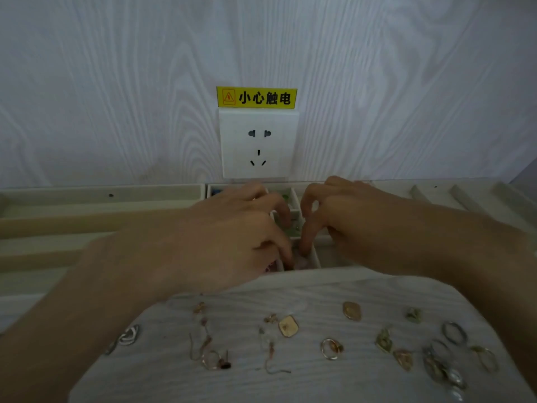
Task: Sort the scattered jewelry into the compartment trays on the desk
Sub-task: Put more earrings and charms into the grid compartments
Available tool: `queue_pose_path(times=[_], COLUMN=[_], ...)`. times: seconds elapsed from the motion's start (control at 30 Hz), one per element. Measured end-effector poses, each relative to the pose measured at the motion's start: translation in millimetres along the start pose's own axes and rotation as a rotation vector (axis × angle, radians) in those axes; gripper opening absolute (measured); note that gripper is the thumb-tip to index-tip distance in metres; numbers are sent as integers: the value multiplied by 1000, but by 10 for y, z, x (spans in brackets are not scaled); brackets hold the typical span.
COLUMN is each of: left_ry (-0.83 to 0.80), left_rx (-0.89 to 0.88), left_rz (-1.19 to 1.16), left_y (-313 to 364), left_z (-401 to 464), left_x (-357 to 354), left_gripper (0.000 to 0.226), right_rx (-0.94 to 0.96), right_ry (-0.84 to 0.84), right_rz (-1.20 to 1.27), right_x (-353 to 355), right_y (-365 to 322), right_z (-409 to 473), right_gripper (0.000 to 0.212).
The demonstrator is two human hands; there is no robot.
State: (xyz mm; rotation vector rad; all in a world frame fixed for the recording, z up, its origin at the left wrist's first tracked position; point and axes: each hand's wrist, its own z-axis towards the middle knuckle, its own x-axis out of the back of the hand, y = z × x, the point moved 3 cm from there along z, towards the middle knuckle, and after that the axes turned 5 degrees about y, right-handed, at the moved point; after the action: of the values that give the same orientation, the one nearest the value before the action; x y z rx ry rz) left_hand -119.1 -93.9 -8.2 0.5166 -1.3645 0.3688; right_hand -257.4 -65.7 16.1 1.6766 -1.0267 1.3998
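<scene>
Both hands reach over the cream velvet compartment tray (308, 199) standing against the white wood-grain wall (116, 82). Left hand (232, 237) fingers curled down, tips dipping into a small front compartment at the tray's near edge; whether they pinch anything cannot be told, tips blurred and hidden. Right hand (348, 225) fingers also curled, index tip pushed into the same compartment, just beside the left fingertips; grasp cannot be told either. Cream long-slot tray (101, 196) sits to the left of the compartment tray. Scattered jewelry lies on the pale wood-grain desk (319, 286) nearer the camera: gold rectangular pendant (288, 326), gold oval pendant (351, 310), gold ring (330, 348), rose-gold hook earrings (203, 341), silver rings (453, 333) at right, silver ring cluster (129, 334) at left. White wall socket (258, 142) with yellow warning label (257, 97) above the trays.
</scene>
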Motion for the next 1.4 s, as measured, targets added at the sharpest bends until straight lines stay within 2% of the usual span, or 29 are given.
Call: queue_pose_path(times=[0.1,0.2,0.37,0.47,0.57,0.7,0.8,0.93,1.13,1.27,1.4], left_ry=[-7,9,198,199,114,109,38,137,164,93,183], left_rx=[7,-21,-25,-43,-52,-57,-12,-51,-26,-3,-17], left_rz=[-31,-69,-88,-48,7,0,54,-13,2,28,-21], left_y=[-11,-43,-214,-179,-84,-42,-62,-89,-112,-120,-160], left_z=[10,29,-10,-12,4,12,13,10,4,-2,3], left_x=[-18,-39,42,28,-7,-8,-49,-19,12,-8,2], left_gripper=[69,54,41,43,55,48,54,50,33,41,44], right_rx=[1,5,-59,-39,-31,-14,-9,-3,-13,-6,-25], right_ry=[2,-8,115,62,3,-2,-12,-18,-19,-44,25], right_rz=[11,57,158,141,117,117,127,115,68,77,161], right_x=[4,19,189,182,126,57,21,32,16,-14,105], right_y=[16,51,222,161,94,99,87,68,74,71,118], right_z=[-11,-14,-101,-102,-90,-76,-66,-61,-54,-39,-68], right_gripper=[46,47,67,69,67,65,58,56,57,55,55])
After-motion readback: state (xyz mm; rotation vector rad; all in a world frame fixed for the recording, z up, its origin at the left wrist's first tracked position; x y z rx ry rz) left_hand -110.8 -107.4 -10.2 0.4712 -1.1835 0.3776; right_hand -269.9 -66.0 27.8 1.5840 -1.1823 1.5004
